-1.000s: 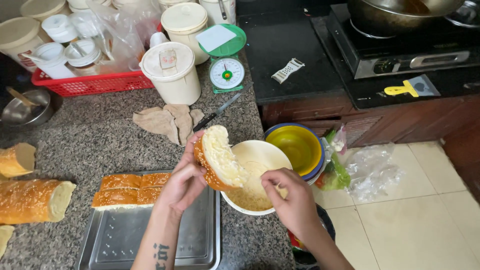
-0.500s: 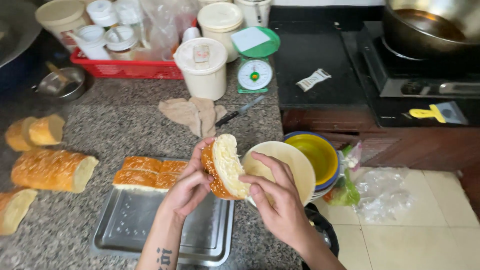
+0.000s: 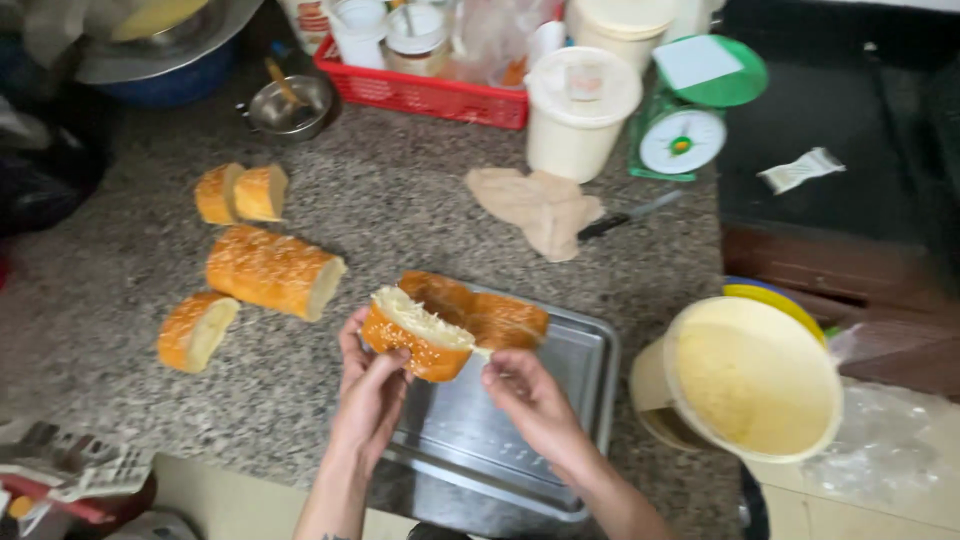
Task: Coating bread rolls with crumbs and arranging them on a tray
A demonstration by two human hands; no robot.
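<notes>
Both hands, left hand (image 3: 372, 385) and right hand (image 3: 528, 395), grip the split loaf (image 3: 415, 335) over the tray (image 3: 570, 375), probably catching crumbs.

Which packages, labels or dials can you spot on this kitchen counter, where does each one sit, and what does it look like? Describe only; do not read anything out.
Kitchen scale: back of counter, green body, round white dial, white sheet on its pan.
Lidded tub: left of the scale, cream, round, small label on its lid.
Sachet: dark surface at right, small, white, crumpled.
Red basket: back of counter, holds white lidded jars.
</notes>
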